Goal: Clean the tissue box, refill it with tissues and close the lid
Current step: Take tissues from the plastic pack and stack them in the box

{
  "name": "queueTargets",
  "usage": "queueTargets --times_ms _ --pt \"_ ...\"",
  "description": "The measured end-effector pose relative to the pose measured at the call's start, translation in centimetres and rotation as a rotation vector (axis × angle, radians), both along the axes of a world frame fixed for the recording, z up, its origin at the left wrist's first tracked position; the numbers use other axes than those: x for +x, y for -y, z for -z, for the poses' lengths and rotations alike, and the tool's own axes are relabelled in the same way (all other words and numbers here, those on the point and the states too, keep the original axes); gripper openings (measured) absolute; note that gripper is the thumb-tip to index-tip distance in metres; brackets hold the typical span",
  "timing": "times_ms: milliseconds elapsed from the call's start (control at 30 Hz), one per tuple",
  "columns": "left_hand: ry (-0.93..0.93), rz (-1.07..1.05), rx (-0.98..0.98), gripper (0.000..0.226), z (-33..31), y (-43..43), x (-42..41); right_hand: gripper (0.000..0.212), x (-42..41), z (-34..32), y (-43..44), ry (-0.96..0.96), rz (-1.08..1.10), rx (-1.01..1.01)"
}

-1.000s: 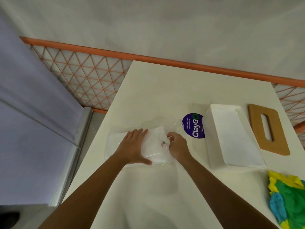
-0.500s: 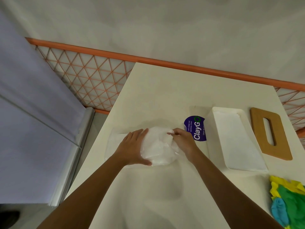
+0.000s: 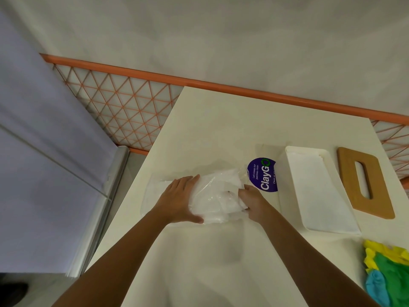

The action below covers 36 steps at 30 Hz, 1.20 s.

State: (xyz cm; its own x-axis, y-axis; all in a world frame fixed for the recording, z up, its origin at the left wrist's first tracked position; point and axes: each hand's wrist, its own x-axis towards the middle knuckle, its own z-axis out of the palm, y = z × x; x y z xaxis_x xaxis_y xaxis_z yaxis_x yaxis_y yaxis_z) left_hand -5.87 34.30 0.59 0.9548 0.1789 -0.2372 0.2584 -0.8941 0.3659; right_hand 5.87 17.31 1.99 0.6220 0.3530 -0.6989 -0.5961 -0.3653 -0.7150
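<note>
Pressing flat with straight fingers, the left hand [image 3: 179, 200] steadies the plastic wrapper [image 3: 155, 193] on the table [image 3: 221, 120] while the right hand [image 3: 254, 202] clutches the tissues [image 3: 217, 200] inside it, fingers curled in them, with the open tissue box [image 3: 292, 207] just to the right and its lid [image 3: 382, 196] beside it.

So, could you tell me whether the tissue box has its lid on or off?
Off. The brown lid lies flat on the table beside the open-topped tissue box.

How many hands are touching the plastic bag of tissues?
2. The left hand presses flat on the left side of the tissue bag. The right hand grips its right end, beside the purple sticker.
</note>
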Motion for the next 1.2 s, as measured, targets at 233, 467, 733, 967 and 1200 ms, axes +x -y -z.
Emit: queueTargets --times_ms 233,467,733,967,1200 --pt "0.027 -0.008 -0.015 0.118 0.4 -0.4 -0.2 0.006 1.3 -0.5 0.3 0.108 0.048 -0.011" --pt "0.016 0.008 0.002 0.118 0.5 -0.4 -0.2 0.03 1.0 -0.1 1.4 0.027 -0.002 0.039" --pt "0.005 0.018 0.015 0.119 0.4 -0.5 -0.3 0.034 1.9 -1.9 2.4 0.164 0.002 0.001" --pt "-0.101 0.059 0.015 0.148 -0.5 -0.7 -0.1 0.024 3.4 -5.3 5.5 0.322 -0.02 0.003" --pt "0.047 -0.15 -0.247 0.123 -4.2 1.8 1.6 0.032 4.1 -9.5 8.9 0.493 0.048 -0.022"
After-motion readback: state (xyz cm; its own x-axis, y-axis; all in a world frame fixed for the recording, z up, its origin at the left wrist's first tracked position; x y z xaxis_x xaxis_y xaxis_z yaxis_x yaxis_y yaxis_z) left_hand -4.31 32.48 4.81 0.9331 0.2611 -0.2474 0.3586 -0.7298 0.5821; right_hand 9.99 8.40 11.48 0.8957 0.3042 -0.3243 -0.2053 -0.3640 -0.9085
